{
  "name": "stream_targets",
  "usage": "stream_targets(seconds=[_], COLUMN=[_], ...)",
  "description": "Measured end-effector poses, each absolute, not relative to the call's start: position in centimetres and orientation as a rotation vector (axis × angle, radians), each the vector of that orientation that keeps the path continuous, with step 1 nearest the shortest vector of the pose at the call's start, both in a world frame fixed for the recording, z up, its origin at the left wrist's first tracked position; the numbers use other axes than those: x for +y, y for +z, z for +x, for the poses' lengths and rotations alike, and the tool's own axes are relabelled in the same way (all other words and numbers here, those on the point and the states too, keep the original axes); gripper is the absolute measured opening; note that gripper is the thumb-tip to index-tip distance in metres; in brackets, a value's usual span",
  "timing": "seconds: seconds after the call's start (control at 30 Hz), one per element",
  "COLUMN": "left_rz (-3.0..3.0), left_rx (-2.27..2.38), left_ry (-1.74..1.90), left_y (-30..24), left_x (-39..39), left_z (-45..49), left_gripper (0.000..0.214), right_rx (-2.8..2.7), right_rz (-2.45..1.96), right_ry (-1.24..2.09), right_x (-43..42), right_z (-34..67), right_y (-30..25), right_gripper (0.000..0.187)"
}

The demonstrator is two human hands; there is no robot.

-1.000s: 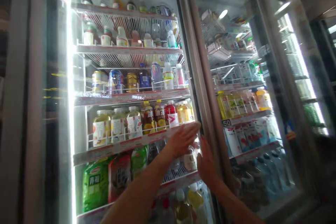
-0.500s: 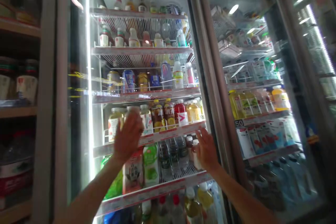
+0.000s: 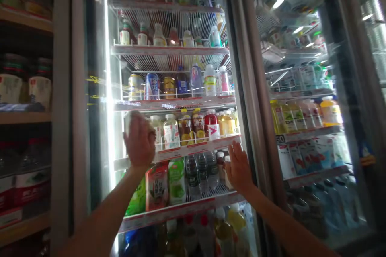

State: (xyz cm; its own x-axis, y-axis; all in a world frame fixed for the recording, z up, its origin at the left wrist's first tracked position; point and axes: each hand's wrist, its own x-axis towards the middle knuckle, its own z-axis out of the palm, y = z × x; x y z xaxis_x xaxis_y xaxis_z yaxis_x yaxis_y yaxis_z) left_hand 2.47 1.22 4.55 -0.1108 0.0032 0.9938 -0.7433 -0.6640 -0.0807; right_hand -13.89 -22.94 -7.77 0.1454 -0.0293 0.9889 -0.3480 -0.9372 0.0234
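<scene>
My left hand (image 3: 139,140) is raised in front of the fourth shelf, fingers upward and somewhat blurred, nothing visible in it. It covers most of the leftmost bottle there, beside a clear bottle with a pale label (image 3: 171,131). My right hand (image 3: 239,168) is lifted with its fingers extended, near the right end of the shelf edge (image 3: 211,145). It partly hides small white-capped bottles behind it. Reflections show glass (image 3: 96,84) in front of the shelves. Whether either palm touches that glass I cannot tell. Dark iced-tea bottles (image 3: 186,128) and a red bottle (image 3: 211,124) stand between my hands.
Upright metal door frames (image 3: 256,88) rise to the right, with another drinks cooler (image 3: 304,132) behind glass beyond. Wooden shelves (image 3: 24,118) with jars and bottles are on the left. Below the hands, green cartons (image 3: 177,180) and dark bottles (image 3: 193,176) line a lower shelf.
My left hand has moved up and left, uncovering bottles near the middle of its shelf. My right hand stays nearly in place, while the view has shifted slightly.
</scene>
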Motion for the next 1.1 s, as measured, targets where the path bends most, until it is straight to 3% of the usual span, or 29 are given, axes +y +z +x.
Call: stream_targets(seconds=[0.07, 0.27, 0.43, 0.5, 0.63, 0.7, 0.93, 1.0, 1.1], left_rz=[1.605, 1.661, 1.653, 1.657, 1.675, 1.643, 1.678, 1.68, 1.63], left_rx=[-0.702, -1.598, -0.7, -0.665, -1.474, -1.613, -0.606, -0.773, -1.423], left_ry=[1.781, 1.962, 1.828, 1.778, 1.919, 1.972, 1.813, 1.846, 1.973], left_y=[4.9, 3.1, 6.1, 5.9, 2.2, 0.8, 1.3, 0.2, -2.1], left_x=[1.2, -3.5, 3.0, 2.5, -3.8, -4.2, 5.1, 2.6, -2.4], left_z=[2.3, -0.4, 2.4, 1.8, -1.2, -1.0, 3.9, 2.2, -0.4], left_gripper=[0.042, 0.04, 0.04, 0.04, 0.042, 0.042, 0.041, 0.038, 0.033], right_rx=[-0.408, -0.32, -0.354, -0.382, -0.352, -0.317, -0.372, -0.383, -0.367], right_rz=[2.18, 2.142, 2.164, 2.167, 2.142, 2.145, 2.164, 2.154, 2.135], right_ry=[1.894, 1.872, 1.896, 1.925, 1.921, 1.887, 1.961, 1.987, 1.974], right_x=[-22.6, -23.3, -22.9, -22.6, -23.0, -23.4, -22.6, -22.5, -23.1], right_z=[-13.6, -14.2, -13.8, -13.5, -13.9, -14.3, -13.2, -13.0, -13.4], right_y=[-7.8, -7.8, -8.0, -8.0, -8.0, -7.9, -8.2, -8.3, -8.3], right_gripper=[0.069, 0.066, 0.067, 0.067, 0.065, 0.064, 0.065, 0.064, 0.062])
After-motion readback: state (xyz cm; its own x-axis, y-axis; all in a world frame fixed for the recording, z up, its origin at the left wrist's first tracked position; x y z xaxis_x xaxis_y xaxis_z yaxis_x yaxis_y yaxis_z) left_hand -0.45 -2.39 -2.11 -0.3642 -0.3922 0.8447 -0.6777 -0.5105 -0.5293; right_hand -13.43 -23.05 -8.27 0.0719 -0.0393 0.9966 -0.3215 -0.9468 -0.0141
